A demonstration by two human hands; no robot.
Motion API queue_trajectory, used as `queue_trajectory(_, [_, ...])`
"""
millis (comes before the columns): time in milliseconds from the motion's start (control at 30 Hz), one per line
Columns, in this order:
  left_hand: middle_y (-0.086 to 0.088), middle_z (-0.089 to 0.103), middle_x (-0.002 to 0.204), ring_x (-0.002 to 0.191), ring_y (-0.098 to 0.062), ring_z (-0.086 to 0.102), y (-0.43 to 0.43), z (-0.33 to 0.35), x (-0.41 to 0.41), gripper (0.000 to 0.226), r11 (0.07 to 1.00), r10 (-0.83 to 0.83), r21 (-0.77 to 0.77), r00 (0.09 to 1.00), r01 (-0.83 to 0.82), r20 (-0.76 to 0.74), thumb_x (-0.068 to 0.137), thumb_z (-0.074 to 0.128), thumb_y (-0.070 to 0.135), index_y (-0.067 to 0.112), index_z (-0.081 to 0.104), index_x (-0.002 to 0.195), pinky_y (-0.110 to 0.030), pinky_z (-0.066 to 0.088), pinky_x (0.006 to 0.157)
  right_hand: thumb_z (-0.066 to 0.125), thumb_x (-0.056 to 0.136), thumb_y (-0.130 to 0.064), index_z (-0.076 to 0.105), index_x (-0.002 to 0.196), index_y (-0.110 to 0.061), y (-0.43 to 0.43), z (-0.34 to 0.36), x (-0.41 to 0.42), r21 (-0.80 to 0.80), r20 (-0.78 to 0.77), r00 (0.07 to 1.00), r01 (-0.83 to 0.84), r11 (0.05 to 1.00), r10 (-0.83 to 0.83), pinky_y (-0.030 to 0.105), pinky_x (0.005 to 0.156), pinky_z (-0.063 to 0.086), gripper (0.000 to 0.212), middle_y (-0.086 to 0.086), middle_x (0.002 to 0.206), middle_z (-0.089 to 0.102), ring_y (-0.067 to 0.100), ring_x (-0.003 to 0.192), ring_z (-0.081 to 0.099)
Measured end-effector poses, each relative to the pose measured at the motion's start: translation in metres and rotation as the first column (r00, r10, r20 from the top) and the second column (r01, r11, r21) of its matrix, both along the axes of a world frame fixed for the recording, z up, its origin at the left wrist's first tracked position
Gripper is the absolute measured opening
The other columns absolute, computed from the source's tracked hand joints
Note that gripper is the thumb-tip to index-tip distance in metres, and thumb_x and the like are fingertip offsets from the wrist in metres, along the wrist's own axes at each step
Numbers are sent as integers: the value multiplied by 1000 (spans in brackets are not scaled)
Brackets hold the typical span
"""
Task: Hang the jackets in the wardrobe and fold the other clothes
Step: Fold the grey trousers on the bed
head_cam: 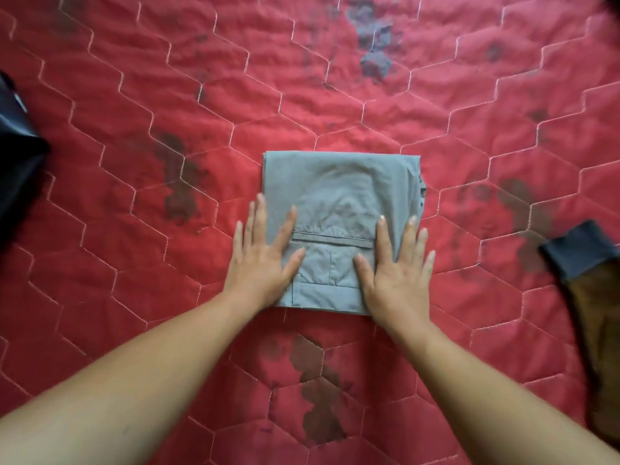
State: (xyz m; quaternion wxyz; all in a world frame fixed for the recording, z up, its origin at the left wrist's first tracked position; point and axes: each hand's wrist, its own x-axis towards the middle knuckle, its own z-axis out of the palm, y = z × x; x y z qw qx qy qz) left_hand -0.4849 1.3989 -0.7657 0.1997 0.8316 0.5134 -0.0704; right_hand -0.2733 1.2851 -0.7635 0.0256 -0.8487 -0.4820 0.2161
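Observation:
A grey pair of trousers (339, 193), folded into a compact rectangle with a back pocket showing, lies in the middle of a red quilted bedspread (134, 95). My left hand (265, 256) lies flat with straight fingers on the fold's near left corner, partly on the bedspread. My right hand (397, 266) presses flat on the near right corner, fingers spread. Neither hand grips the cloth.
A dark, black garment (16, 146) lies at the left edge of the bedspread. At the right edge lies a brown garment with a dark blue cuff (583, 260). The bedspread has white hexagon stitching and dark floral patches.

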Motion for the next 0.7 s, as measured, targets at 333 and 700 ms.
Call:
queue_trajectory(333, [-13, 28, 156, 148, -26, 23, -8, 10, 8, 69, 929, 366, -168, 885, -330, 287, 91, 63, 40, 38, 33, 154, -35, 17, 122, 70, 90, -24, 41, 152, -18, -1, 15, -4, 280, -475, 845, 409, 869, -245, 14, 118, 19, 68, 15, 155, 35, 19, 144, 33])
queue_trajectory(700, [-8, 74, 110, 84, -15, 71, 28, 93, 4, 39, 461, 804, -850, 526, -254, 279, 88, 62, -8, 24, 73, 108, -31, 60, 83, 61, 79, 10, 72, 118, -36, 32, 100, 26, -122, -863, 343, 572, 811, -372, 44, 92, 60, 62, 0, 131, 63, 24, 112, 67])
